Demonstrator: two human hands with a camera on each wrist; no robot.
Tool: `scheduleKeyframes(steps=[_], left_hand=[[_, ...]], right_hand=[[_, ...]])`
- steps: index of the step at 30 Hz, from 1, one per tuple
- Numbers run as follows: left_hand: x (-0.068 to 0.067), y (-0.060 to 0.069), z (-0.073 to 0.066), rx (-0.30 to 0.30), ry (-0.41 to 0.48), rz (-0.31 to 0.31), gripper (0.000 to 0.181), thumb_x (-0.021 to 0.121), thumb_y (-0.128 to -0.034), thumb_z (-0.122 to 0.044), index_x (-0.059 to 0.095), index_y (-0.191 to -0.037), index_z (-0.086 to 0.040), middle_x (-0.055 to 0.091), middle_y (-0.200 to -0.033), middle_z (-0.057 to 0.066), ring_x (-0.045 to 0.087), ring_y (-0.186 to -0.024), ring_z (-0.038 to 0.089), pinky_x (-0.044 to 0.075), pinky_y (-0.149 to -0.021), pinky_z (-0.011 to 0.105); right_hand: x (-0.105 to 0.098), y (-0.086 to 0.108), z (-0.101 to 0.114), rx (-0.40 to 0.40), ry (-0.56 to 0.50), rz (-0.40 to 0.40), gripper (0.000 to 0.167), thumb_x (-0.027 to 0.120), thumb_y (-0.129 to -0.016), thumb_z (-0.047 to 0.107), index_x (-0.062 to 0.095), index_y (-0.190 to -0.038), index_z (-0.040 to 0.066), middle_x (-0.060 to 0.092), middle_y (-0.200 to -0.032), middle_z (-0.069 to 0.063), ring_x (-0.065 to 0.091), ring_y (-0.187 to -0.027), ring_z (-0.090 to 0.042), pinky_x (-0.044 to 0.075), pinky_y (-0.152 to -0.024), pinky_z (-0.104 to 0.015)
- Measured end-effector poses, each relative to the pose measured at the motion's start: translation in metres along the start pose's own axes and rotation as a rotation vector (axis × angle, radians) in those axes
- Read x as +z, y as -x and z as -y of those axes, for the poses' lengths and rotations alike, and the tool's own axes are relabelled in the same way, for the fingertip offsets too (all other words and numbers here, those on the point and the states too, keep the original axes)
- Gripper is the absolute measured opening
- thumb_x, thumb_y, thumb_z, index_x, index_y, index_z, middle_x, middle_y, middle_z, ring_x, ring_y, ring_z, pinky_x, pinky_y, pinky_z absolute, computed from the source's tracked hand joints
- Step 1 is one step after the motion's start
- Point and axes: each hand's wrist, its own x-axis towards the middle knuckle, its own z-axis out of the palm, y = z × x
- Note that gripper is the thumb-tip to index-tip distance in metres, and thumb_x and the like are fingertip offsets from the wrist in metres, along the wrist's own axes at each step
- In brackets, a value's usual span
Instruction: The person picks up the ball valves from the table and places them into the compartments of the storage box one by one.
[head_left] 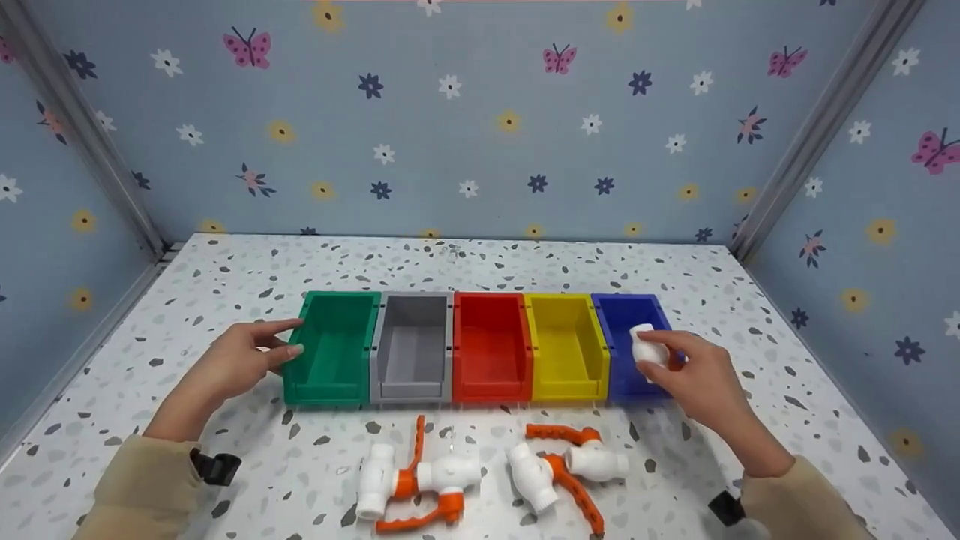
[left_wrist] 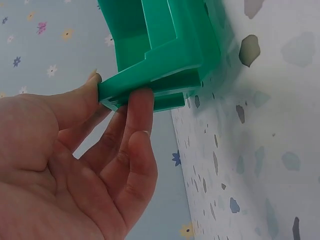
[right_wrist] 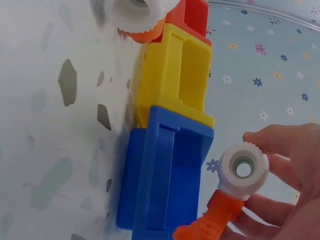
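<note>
My left hand (head_left: 244, 360) pinches the left side rim of the green bin (head_left: 327, 392); in the left wrist view the thumb lies on top of the rim and fingers are beneath it. With its thumb and fingers, my right hand (head_left: 705, 382) holds a white plastic ball valve (head_left: 646, 349) over the blue bin (head_left: 624, 303). The right wrist view shows the round open end of this valve and its orange handle (right_wrist: 220, 210), which the hand hides in the head view.
Between the green and blue bins stand a grey bin (head_left: 412, 390), a red bin (head_left: 491, 390) and a yellow bin (head_left: 568, 389), all in one row. Several white valves (head_left: 376, 480) with orange handles lie in front on the speckled table (head_left: 285, 465). Patterned walls (head_left: 480, 150) enclose it.
</note>
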Motion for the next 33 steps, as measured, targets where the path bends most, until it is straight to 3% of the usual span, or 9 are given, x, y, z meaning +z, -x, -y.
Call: scheduleKeyframes(steps=[8, 14, 21, 24, 28, 31, 33], left_hand=[[0.001, -0.001, 0.001, 0.009, -0.006, 0.001, 0.06, 0.058, -0.1029, -0.027, 0.035, -0.154, -0.005, 0.056, -0.125, 0.028, 0.069, -0.094, 0.03, 0.051, -0.087, 0.049], [0.0, 0.001, 0.002, 0.019, -0.009, -0.002, 0.059, 0.058, -0.1029, -0.026, 0.036, -0.154, -0.005, 0.056, -0.125, 0.029, 0.069, -0.093, 0.028, 0.051, -0.083, 0.045], [-0.001, 0.001, 0.003, 0.032, -0.015, -0.007, 0.059, 0.057, -0.1032, -0.026, 0.035, -0.154, -0.005, 0.056, -0.124, 0.029, 0.068, -0.092, 0.029, 0.046, -0.093, 0.06], [0.0, 0.001, 0.003, 0.03, -0.018, -0.008, 0.059, 0.057, -0.1032, -0.026, 0.036, -0.154, -0.004, 0.056, -0.124, 0.029, 0.068, -0.093, 0.029, 0.045, -0.093, 0.061], [0.0, 0.001, 0.003, 0.029, -0.014, -0.002, 0.06, 0.058, -0.103, -0.026, 0.036, -0.154, -0.004, 0.056, -0.123, 0.028, 0.068, -0.093, 0.029, 0.049, -0.089, 0.055], [-0.001, 0.0, 0.002, 0.027, -0.016, 0.005, 0.06, 0.058, -0.1028, -0.027, 0.036, -0.154, -0.006, 0.057, -0.124, 0.027, 0.068, -0.093, 0.027, 0.051, -0.083, 0.045], [-0.001, -0.001, 0.002, 0.027, -0.017, 0.008, 0.06, 0.058, -0.1027, -0.027, 0.036, -0.154, -0.006, 0.057, -0.123, 0.027, 0.068, -0.092, 0.027, 0.05, -0.082, 0.044]], right_hand=[[0.006, -0.012, 0.007, 0.035, 0.005, 0.015, 0.039, 0.076, -0.091, 0.025, 0.069, -0.128, 0.016, 0.052, -0.08, -0.006, 0.048, -0.07, -0.022, 0.04, -0.058, -0.029], [0.01, -0.027, 0.01, 0.046, 0.024, 0.041, 0.038, 0.074, -0.091, 0.023, 0.069, -0.128, 0.016, 0.055, -0.079, -0.005, 0.048, -0.071, -0.023, 0.039, -0.061, -0.033], [0.013, -0.047, 0.011, 0.066, 0.045, 0.068, 0.04, 0.073, -0.092, 0.022, 0.067, -0.13, 0.015, 0.053, -0.076, -0.006, 0.047, -0.068, -0.023, 0.036, -0.061, -0.035], [0.014, -0.054, 0.013, 0.086, 0.041, 0.091, 0.04, 0.072, -0.092, 0.023, 0.067, -0.131, 0.016, 0.051, -0.076, -0.006, 0.047, -0.067, -0.023, 0.036, -0.061, -0.035], [0.014, -0.061, 0.014, 0.112, 0.049, 0.136, 0.042, 0.072, -0.092, 0.024, 0.065, -0.133, 0.018, 0.059, -0.088, -0.009, 0.052, -0.073, -0.024, 0.042, -0.067, -0.037], [0.014, -0.065, 0.014, 0.128, 0.056, 0.164, 0.042, 0.071, -0.093, 0.024, 0.064, -0.134, 0.017, 0.064, -0.114, -0.013, 0.057, -0.088, -0.026, 0.05, -0.081, -0.043], [0.014, -0.069, 0.014, 0.135, 0.062, 0.175, 0.042, 0.071, -0.093, 0.023, 0.064, -0.134, 0.016, 0.062, -0.129, -0.014, 0.058, -0.099, -0.028, 0.049, -0.093, -0.049]])
